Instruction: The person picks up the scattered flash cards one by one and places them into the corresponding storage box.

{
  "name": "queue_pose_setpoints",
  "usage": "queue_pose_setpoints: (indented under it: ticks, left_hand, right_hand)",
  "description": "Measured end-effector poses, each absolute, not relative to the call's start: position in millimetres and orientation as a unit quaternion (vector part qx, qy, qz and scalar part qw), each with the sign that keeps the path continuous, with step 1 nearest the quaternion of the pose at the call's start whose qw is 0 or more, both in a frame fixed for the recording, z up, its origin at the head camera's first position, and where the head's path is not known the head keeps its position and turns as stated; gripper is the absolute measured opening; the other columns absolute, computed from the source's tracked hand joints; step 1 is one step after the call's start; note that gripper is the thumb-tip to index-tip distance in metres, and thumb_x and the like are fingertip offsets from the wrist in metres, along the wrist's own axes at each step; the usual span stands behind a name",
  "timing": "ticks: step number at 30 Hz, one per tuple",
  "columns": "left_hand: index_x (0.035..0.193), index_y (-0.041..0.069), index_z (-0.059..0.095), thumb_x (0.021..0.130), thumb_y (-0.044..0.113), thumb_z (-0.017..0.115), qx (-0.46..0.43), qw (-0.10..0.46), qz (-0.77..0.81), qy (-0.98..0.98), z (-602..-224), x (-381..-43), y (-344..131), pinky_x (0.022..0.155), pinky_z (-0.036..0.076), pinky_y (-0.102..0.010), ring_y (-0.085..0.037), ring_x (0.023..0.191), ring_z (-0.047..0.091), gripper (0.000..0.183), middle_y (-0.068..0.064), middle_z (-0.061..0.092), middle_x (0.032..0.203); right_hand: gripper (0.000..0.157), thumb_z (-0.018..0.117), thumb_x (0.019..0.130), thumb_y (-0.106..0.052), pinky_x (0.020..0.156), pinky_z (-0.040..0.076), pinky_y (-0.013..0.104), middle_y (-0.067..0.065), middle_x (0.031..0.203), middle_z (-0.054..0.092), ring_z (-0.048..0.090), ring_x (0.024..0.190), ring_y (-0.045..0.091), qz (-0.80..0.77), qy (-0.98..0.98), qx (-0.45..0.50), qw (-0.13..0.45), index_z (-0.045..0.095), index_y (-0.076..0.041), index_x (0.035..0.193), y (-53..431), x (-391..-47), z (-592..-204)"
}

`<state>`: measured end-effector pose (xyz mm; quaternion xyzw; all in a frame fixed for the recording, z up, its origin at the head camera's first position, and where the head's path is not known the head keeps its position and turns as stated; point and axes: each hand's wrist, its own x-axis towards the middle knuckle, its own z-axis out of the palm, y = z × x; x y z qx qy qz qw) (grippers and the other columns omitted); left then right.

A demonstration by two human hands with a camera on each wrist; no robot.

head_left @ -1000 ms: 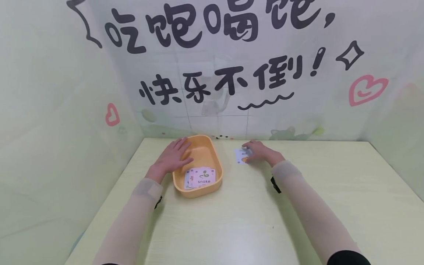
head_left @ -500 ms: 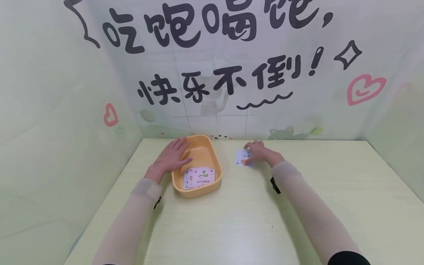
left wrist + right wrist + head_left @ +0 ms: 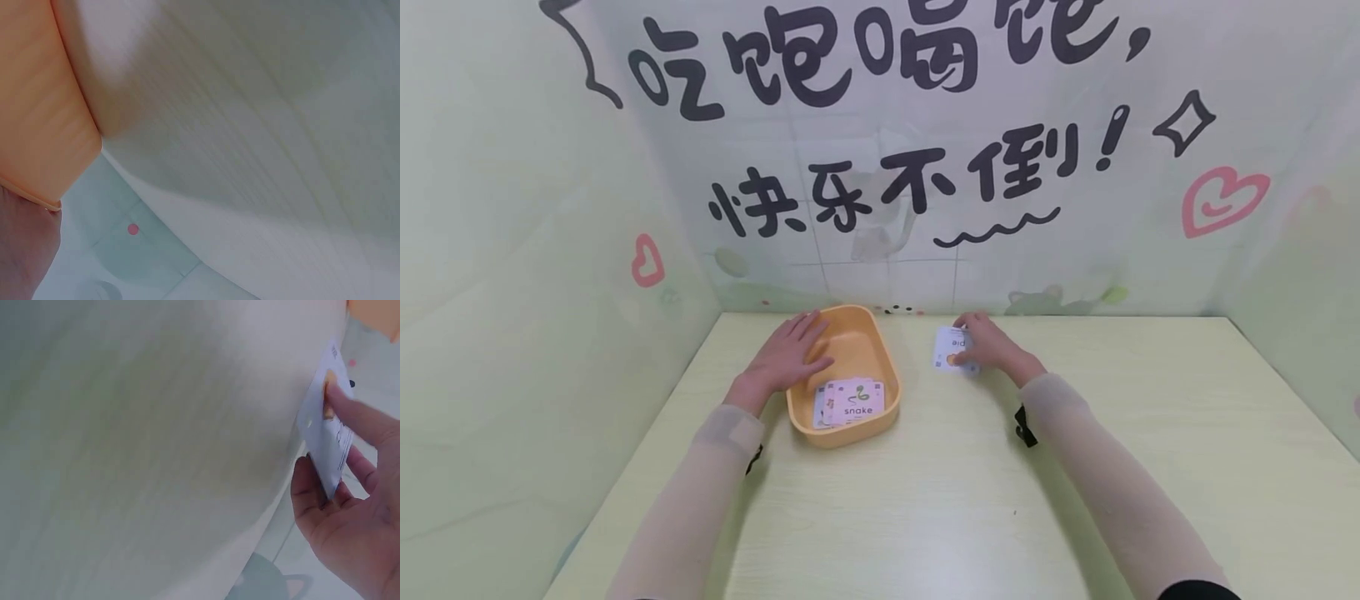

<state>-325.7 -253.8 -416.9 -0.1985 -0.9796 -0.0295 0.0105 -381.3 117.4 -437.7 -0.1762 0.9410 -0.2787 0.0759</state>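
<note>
My right hand [image 3: 994, 343] pinches a small white picture card [image 3: 946, 343] printed "pie", which looks upside down in the head view. In the right wrist view the thumb presses on the face of the card [image 3: 320, 434] and the fingers curl behind its far edge, with the card tilted up off the table. Over the left rim of an orange tray [image 3: 857, 346] lies my left hand [image 3: 781, 357], its fingers spread and fairly straight. Several cards are stacked inside the tray's near end, a "snake" card [image 3: 859, 402] on top.
The pale wooden table [image 3: 895, 517] ends at a printed backdrop [image 3: 880, 275] close behind the tray and card. A light green side wall [image 3: 535, 350] stands at the left. In the left wrist view, the tray's outer wall [image 3: 37, 94] fills the upper left.
The right hand's fingers have drawn in around the "pie" card and tipped it up, so more of its face shows. The left hand and tray stay put; the head view drifts slightly.
</note>
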Motion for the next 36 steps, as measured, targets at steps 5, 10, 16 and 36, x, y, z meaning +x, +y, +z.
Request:
queue_pose_setpoints:
  ticks: [5,10,16,36]
  left_hand:
    - [0.158,0.005,0.022,0.1,0.052,0.045,-0.199,0.011,-0.026,-0.98,-417.1,-327.2,-254.0,0.128,0.012,-0.052,-0.039,0.155,0.013,0.079,-0.017,0.013,0.168]
    - [0.158,0.005,0.023,0.1,0.052,0.045,-0.201,0.015,-0.026,-0.979,-417.6,-328.4,-254.0,0.128,0.012,-0.052,-0.039,0.154,0.014,0.078,-0.018,0.014,0.167]
    - [0.158,0.005,0.023,0.099,0.052,0.047,-0.199,0.014,-0.029,-0.979,-417.2,-327.5,-254.3,0.128,0.013,-0.052,-0.039,0.155,0.014,0.079,-0.018,0.015,0.167]
    - [0.157,0.003,0.025,0.099,0.051,0.048,-0.201,0.011,-0.04,-0.979,-416.6,-326.0,-254.6,0.127,0.012,-0.053,-0.04,0.154,0.014,0.079,-0.018,0.014,0.167]
  right_hand:
    - [0.05,0.069,0.088,-0.002,0.109,0.045,0.051,0.024,0.136,0.056,0.055,0.12,0.037,-0.323,0.931,-0.154,0.07,0.052,0.003,0.134,118.5,-380.5,-435.1]
    - [0.043,0.057,0.089,0.007,0.106,0.048,0.051,0.026,0.135,0.057,0.057,0.119,0.039,-0.349,0.923,-0.148,0.062,0.054,0.004,0.132,120.5,-375.6,-429.3]
    - [0.042,0.053,0.088,0.01,0.105,0.048,0.05,0.028,0.133,0.057,0.057,0.119,0.04,-0.373,0.915,-0.144,0.059,0.055,0.004,0.13,121.7,-368.7,-422.7]
    - [0.043,0.054,0.093,0.006,0.077,0.064,0.034,0.028,0.131,0.056,0.065,0.109,0.039,-0.468,0.873,-0.123,0.064,0.05,0.003,0.136,104.9,-351.0,-396.3]
